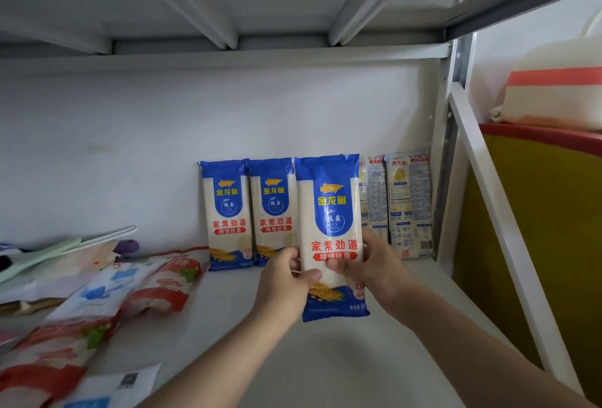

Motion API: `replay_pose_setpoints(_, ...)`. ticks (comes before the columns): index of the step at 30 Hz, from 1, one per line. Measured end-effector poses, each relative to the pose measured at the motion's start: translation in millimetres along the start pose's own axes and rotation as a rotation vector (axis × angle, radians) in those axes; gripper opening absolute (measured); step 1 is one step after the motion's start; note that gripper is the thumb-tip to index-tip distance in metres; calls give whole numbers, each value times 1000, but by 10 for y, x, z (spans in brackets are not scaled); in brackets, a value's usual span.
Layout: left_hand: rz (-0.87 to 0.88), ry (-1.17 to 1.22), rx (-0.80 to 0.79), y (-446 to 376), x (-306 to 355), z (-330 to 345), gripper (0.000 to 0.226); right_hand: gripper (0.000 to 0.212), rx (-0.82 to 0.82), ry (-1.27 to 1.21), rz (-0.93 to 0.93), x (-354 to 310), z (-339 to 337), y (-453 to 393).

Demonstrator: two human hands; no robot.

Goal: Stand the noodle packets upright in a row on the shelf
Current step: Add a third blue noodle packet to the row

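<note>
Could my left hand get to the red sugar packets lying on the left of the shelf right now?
Probably not yet: the left hand grips the held noodle packet with the right hand. Otherwise, the way to the sugar packets looks free.

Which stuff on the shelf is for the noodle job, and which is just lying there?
For the job: held noodle packet, both hands, four packets standing at the back, shelf.
Just lying about: red-and-white bags, green spatula.

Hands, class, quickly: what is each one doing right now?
Left hand: grips the noodle packet at its left edge.
Right hand: grips the same packet at its right edge.
</note>
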State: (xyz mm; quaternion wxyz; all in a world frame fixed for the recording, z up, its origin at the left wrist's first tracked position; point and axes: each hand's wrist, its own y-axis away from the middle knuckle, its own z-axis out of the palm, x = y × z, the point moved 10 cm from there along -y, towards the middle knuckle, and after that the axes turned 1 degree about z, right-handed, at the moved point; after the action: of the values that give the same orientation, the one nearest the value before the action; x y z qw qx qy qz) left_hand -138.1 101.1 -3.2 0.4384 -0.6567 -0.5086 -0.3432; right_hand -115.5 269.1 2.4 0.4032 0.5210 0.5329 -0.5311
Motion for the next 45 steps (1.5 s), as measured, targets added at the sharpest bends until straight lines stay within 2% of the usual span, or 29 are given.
replay_pose_setpoints(6, -2, 32, 86, -156, -258, 28, 26, 34, 37, -44, 5, 174, 16, -165)
replay_pose_setpoints(12, 74, 79, 109, -312, -275, 80, 24, 37, 152, -160, 15, 338, -69, -456)
replay_pose_setpoints(15, 133, 51, 125, -395, -271, 106, 39, 32, 175, -194, 16, 396, -88, -637)
replay_pose_setpoints(18, 251, -100, 128, -443, -256, 182, 65, 31, 191, -224, 10, 395, -106, -812)
replay_pose_setpoints(22, 371, -266, 67, -541, -212, 337, 84, 30, 182, -174, -12, 357, -75, -1030)
replay_pose_setpoints(26, 313, -381, -16, -691, -348, 476, 93, 33, 187, -152, 29, 397, -8, -1255)
replay_pose_setpoints(28, 295, -358, -21, -744, -415, 506, 93, 36, 206, -132, 49, 442, 9, -1321)
replay_pose_setpoints(32, 311, -354, 11, -763, -461, 558, 87, 30, 246, -127, 55, 493, -2, -1381)
replay_pose_setpoints(37, 300, -421, 26, -750, -449, 613, 78, 35, 278, -137, 71, 528, -39, -1441)
replay_pose_setpoints(45, 208, -565, -43, -682, -503, 768, 79, 20, 386, 154, 63, 545, -54, -1328)
